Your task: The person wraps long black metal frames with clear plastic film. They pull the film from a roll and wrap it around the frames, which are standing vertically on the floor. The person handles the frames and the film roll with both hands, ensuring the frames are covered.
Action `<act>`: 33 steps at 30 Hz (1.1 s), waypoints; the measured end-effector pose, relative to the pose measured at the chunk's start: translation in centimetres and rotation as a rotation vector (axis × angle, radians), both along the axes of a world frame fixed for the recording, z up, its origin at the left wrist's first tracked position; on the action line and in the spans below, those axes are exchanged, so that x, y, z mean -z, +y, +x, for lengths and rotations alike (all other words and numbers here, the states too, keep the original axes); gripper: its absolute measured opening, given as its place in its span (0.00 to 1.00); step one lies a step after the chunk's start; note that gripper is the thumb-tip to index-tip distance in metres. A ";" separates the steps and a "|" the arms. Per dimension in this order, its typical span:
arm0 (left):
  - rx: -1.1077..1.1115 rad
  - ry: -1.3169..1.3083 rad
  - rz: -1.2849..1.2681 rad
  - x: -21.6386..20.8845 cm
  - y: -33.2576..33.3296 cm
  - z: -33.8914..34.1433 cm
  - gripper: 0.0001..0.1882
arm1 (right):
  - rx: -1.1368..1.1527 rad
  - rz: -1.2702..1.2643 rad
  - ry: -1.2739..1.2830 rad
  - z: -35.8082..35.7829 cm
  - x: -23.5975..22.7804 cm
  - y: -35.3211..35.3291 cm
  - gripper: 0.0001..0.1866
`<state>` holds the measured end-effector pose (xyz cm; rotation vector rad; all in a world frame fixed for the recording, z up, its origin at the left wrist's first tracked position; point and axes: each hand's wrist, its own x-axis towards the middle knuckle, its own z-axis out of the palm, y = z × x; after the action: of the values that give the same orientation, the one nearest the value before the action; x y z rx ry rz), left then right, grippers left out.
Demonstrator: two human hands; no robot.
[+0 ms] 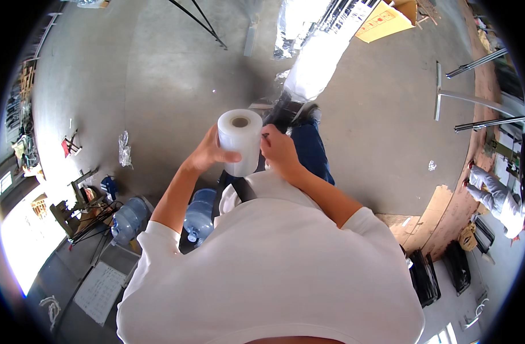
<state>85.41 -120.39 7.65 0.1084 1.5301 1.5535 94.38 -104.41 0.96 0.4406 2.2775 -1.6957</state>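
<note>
A roll of clear stretch film (238, 146) stands nearly upright in front of my waist, its cardboard core showing at the top. My left hand (209, 150) is wrapped round the left side of the roll, with the thumb across its front. Close against the roll's right side is my right hand (280, 150), its fingers closed. A small dark thing shows at those fingertips, too little of it to name. Beyond my hands, a long bundle wrapped in white film (315, 67) reaches away from near my feet.
An open cardboard box (387, 23) lies at the far end of the bundle. Big blue water bottles (200, 215) stand at my left. Metal frame legs (480, 63) stick out at the right, where another person (494, 195) is at the edge. Crumpled film (125, 149) lies on the concrete floor.
</note>
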 end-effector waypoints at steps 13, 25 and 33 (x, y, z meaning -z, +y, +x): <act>-0.046 0.248 -0.099 1.5 1.8 1.2 0.37 | -0.306 -0.128 -0.289 -1.9 -3.4 5.7 0.13; 0.213 0.483 -0.169 2.9 7.5 3.6 0.33 | 0.523 -0.108 0.077 2.5 -1.8 4.2 0.36; 0.204 0.480 0.027 9.5 17.8 -3.1 0.33 | 0.497 -0.372 0.066 5.7 -1.6 8.7 0.37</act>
<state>82.28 -102.61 -1.87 0.6738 1.7968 1.4466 100.10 -95.67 2.53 0.9298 1.9253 -2.3382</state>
